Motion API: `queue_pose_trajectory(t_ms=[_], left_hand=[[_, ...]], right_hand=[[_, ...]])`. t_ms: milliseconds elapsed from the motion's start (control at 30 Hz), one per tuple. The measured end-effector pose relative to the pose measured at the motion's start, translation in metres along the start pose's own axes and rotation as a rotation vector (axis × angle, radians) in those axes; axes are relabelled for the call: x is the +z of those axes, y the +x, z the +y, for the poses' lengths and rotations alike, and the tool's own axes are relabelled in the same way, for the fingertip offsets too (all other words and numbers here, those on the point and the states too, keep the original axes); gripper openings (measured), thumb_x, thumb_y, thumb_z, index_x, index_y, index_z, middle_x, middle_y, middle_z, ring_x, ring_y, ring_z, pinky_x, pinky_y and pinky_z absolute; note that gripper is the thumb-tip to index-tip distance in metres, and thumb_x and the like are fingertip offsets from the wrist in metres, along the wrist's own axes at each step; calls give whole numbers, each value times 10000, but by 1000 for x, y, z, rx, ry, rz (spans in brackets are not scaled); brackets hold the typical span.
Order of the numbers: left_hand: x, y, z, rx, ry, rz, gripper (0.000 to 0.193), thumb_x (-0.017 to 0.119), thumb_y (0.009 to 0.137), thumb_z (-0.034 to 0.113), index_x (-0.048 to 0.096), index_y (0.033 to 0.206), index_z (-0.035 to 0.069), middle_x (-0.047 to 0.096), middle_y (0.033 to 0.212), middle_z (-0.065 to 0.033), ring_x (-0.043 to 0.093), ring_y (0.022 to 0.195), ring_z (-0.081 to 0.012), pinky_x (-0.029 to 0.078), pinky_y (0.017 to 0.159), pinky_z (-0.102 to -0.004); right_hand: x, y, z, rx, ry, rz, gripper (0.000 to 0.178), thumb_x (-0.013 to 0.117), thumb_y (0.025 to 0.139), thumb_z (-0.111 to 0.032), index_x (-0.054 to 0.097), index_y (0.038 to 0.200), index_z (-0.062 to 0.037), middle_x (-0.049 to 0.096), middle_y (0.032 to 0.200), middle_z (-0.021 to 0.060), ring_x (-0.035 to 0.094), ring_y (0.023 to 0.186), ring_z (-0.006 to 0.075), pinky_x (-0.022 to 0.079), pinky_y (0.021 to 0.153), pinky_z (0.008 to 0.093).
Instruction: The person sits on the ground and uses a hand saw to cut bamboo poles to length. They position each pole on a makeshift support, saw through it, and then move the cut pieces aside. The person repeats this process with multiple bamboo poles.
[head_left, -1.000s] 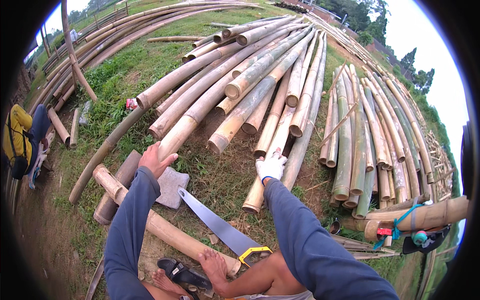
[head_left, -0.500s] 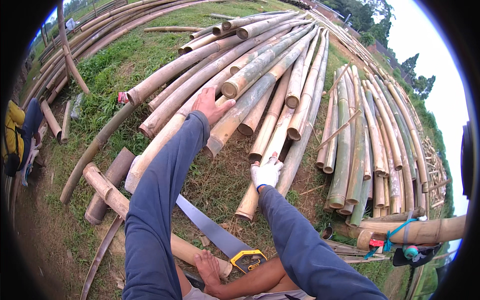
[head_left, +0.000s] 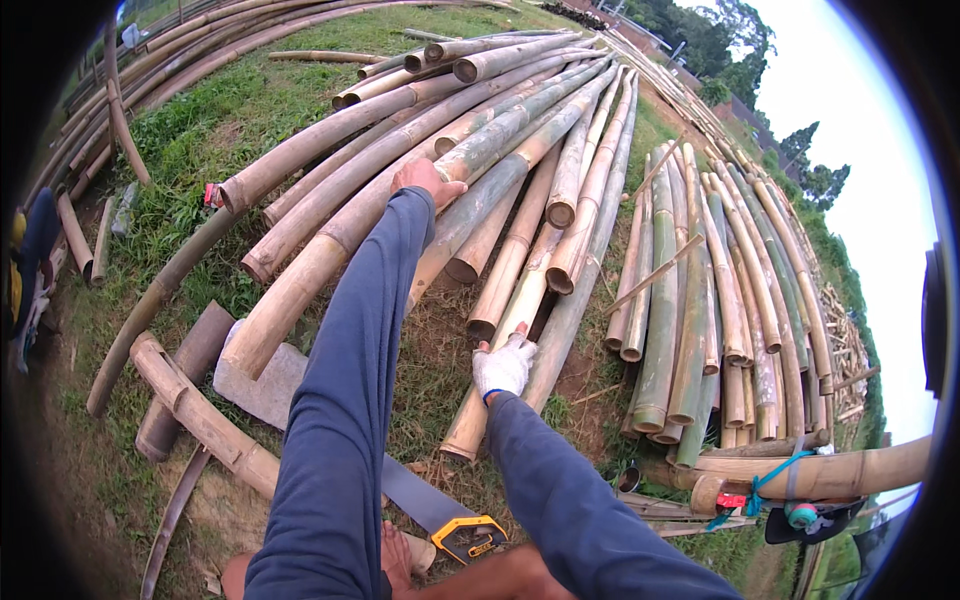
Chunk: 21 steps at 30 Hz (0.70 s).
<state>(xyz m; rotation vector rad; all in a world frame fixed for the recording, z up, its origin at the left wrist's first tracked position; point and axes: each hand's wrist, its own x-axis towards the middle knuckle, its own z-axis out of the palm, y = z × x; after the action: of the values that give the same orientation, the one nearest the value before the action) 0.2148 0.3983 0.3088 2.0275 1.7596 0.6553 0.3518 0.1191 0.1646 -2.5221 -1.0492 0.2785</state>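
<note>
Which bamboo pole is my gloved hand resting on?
The right hand rests on the pale tan pole whose cut end lies nearest you, just right of the saw, unlike the greener poles farther right.

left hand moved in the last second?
Yes. The left hand went from beside the flat stone slab up and away onto the bamboo pole pile. The gloved right hand kept to its pole.

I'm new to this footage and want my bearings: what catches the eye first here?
A fan of long tan and green bamboo poles fills the grass ahead. The bare left hand rests on one pole, while the white-gloved right hand presses a nearer pole's end. By the feet lies a yellow-handled hand saw.
</note>
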Motion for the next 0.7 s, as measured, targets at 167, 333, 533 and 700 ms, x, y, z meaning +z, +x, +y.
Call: queue_pose_trajectory(t_ms=[167,333,533,700], left_hand=[[0,-16,13,71,69,62,745,861,767,607,784,1125,-42,765,1165,-270,743,1124,-381,568,1014,-448],[-14,-41,4,105,110,26,808,840,784,625,738,1191,-65,757,1164,-292,739,1122,-400,565,1012,-465],[-66,-112,-44,133,132,-45,922,796,810,687,680,1270,-104,720,1214,-352,708,1172,-446,532,1052,-492],[-129,-214,-93,224,88,-49,1000,783,830,686,623,1374,-137,714,1241,-358,712,1189,-439,524,1070,-473]], right_hand=[[-4,-2,-6,36,-23,-21,956,723,955,-352,207,1713,-81,378,1515,302,489,1378,486,454,1159,523],[-1,-1,-5,34,-35,-3,925,699,969,-359,222,1710,-78,369,1523,303,497,1371,483,482,1136,521],[-3,-2,-6,49,-65,2,915,697,968,-364,234,1709,-91,372,1528,289,529,1328,466,499,1118,520],[-9,-4,-8,43,-61,7,897,691,975,-351,240,1709,-103,367,1543,282,516,1356,465,498,1123,528]])
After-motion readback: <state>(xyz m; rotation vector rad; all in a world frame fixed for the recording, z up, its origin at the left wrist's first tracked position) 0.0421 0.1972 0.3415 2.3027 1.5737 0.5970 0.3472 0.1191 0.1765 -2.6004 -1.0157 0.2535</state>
